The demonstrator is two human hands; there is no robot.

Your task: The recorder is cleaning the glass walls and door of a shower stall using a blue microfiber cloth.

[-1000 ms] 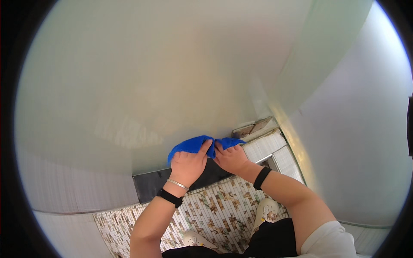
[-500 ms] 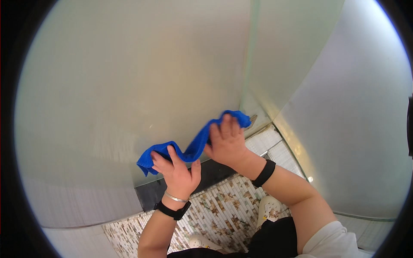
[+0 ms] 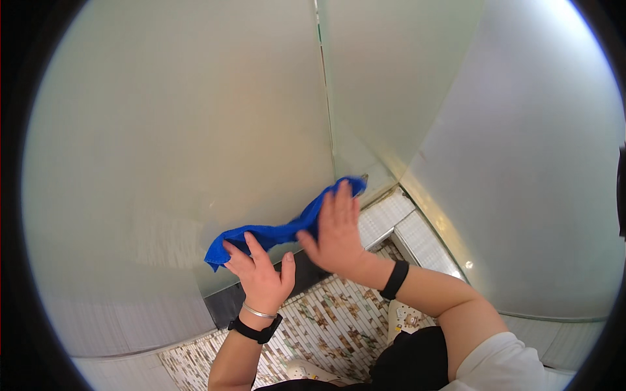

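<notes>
A blue cloth (image 3: 277, 231) lies stretched in a long crumpled strip against the lower part of a frosted glass panel (image 3: 215, 130). My left hand (image 3: 264, 277) presses the cloth's left end with spread fingers, its thumb standing apart. Flat on the right end, my right hand (image 3: 337, 234) has its fingers extended and its thumb out to the side. The cloth's middle spans the gap between the two hands. Neither hand is wrapped around it.
A second frosted panel (image 3: 385, 85) meets the first at a vertical seam, with a curved pane (image 3: 521, 195) at right. Below are a dark sill (image 3: 225, 305), pale tiles (image 3: 427, 241), a mosaic floor (image 3: 326, 326) and my light clogs (image 3: 404, 317).
My right hand has shifted slightly left and lower with its end of the cloth. My left hand is a little lower and further left. The cloth's middle sags less. The view has turned slightly.
</notes>
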